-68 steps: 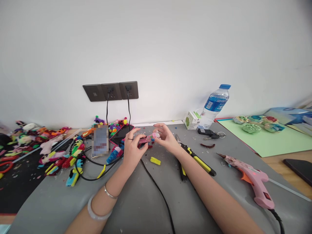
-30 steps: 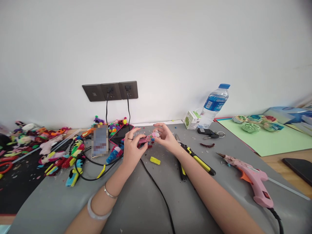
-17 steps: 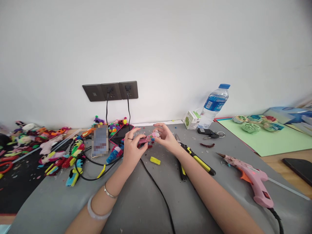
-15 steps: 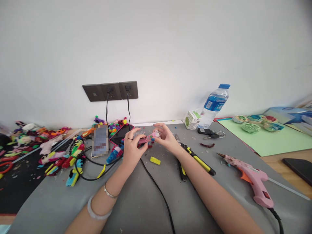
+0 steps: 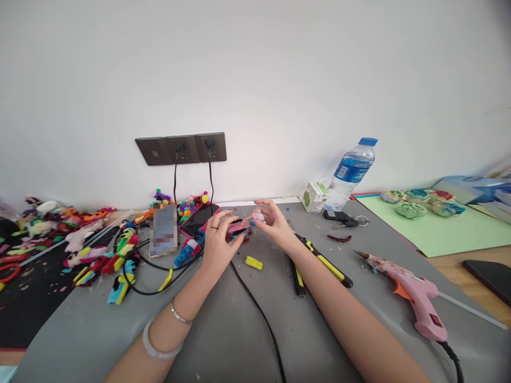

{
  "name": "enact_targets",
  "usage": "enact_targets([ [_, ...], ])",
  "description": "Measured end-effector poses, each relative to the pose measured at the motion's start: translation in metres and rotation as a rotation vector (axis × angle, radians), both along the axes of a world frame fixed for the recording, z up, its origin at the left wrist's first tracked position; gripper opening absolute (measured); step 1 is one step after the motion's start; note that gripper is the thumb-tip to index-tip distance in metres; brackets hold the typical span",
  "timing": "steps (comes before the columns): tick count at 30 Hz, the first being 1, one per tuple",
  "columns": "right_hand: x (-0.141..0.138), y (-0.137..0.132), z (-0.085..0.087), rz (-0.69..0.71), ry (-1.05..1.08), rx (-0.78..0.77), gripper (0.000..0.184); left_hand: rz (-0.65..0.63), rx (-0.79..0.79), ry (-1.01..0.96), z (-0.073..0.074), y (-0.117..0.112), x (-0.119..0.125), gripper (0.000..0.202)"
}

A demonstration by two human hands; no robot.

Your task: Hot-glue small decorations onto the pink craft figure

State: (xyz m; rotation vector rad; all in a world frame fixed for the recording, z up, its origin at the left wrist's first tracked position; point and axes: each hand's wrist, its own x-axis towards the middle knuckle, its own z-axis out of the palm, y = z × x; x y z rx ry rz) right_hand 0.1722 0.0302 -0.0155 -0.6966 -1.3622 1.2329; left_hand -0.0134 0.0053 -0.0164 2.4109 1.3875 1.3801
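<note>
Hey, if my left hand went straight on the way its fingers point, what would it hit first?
Past the small pink piece at its fingertips, your left hand would probably meet your right hand first, though depth is unclear from this single view.

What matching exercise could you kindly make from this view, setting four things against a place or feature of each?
Things
1. pink craft piece
2. water bottle
3. glue gun
4. paper flowers

Places and features
A. on a light green sheet
B. has an orange trigger
C. between the left hand and right hand
D. has a blue cap

Right pairs: 1-C, 2-D, 3-B, 4-A
</note>
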Motion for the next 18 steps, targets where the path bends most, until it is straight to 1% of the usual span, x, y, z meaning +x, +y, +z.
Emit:
enact_targets([
  [4,0.0000,-0.0009,0.0010,0.001,-0.011,-0.004,0.053,0.011,-0.010,0.005,0.0008,0.0007,-0.0010,0.025],
  [10,0.0001,-0.0004,0.0002,0.019,-0.003,0.026,0.051,0.019,-0.017,0.003,-0.0002,0.0011,-0.0009,0.031],
  [18,-0.0001,-0.0008,-0.0015,0.013,-0.016,0.037,0.052,0.027,-0.019,0.005,0.0018,0.0001,0.0005,0.026],
])
